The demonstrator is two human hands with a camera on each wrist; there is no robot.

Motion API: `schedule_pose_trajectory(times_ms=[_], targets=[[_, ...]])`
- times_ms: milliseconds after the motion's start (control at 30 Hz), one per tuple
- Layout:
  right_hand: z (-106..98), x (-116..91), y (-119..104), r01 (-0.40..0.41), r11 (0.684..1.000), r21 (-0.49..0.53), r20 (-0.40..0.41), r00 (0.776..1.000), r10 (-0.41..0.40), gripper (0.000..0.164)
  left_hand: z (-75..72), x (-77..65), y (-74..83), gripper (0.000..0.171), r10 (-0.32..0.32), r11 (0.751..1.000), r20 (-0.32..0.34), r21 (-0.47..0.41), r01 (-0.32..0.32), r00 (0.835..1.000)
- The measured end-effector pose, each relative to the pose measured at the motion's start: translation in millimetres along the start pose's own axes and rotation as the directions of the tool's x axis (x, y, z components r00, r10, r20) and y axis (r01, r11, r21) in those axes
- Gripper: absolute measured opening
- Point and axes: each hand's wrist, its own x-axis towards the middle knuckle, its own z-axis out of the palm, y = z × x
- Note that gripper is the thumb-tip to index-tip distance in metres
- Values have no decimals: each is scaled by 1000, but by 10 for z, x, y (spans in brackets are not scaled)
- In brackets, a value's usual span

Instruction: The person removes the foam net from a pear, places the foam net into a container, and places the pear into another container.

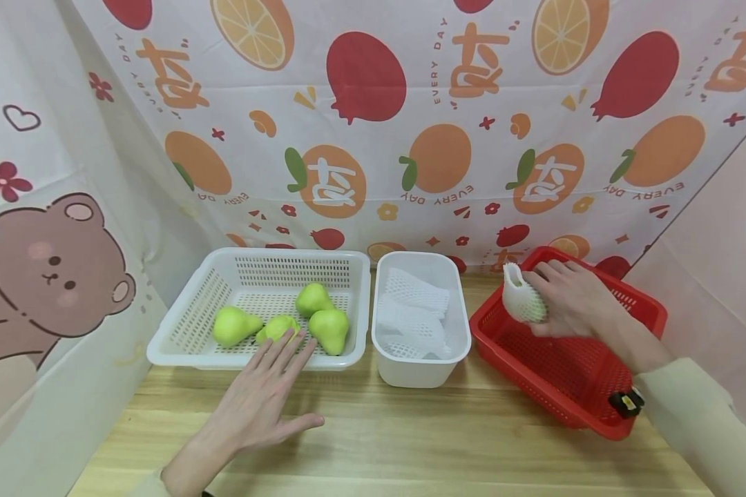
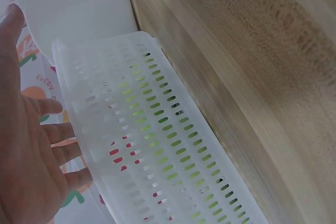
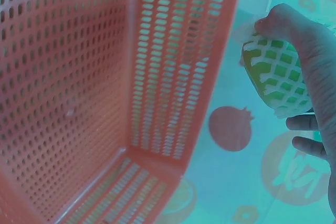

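My right hand (image 1: 568, 304) grips a green pear (image 3: 278, 72) wrapped in a white foam net (image 1: 523, 298), above the red basket (image 1: 556, 373). The net's open end sticks up past the fruit on the left. My left hand (image 1: 255, 404) is spread with straight fingers at the front of the white basket (image 1: 189, 359), holding nothing. Its fingertips overlap one green pear (image 1: 280, 326) in the head view; whether they touch it I cannot tell. In the left wrist view, the fingers (image 2: 63, 129) are beside the basket's rim. Several bare pears (image 1: 233, 326) lie in that basket.
Between the two baskets stands a white plastic tub (image 1: 419, 374) holding several foam nets (image 1: 413, 310). A black clip-like object (image 1: 626, 402) is at the red basket's near right rim. A fruit-print curtain (image 1: 373, 172) hangs behind the wooden table (image 1: 373, 442).
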Motion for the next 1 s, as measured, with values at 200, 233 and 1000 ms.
schedule_pose_trajectory(times_ms=[200,233,1000], targets=[[-120,-89,-204,-35,997,74,-31,999,37,87,-7,3,8,111,-1,1000,4,3,1,1000],[-132,-102,-238,-34,996,80,-38,999,37,87,-9,1,10,112,-2,1000,7,3,2,1000],[-205,-411,-870,7,974,229,-256,965,53,93,3,-2,21,112,13,1000,-4,10,-13,1000]])
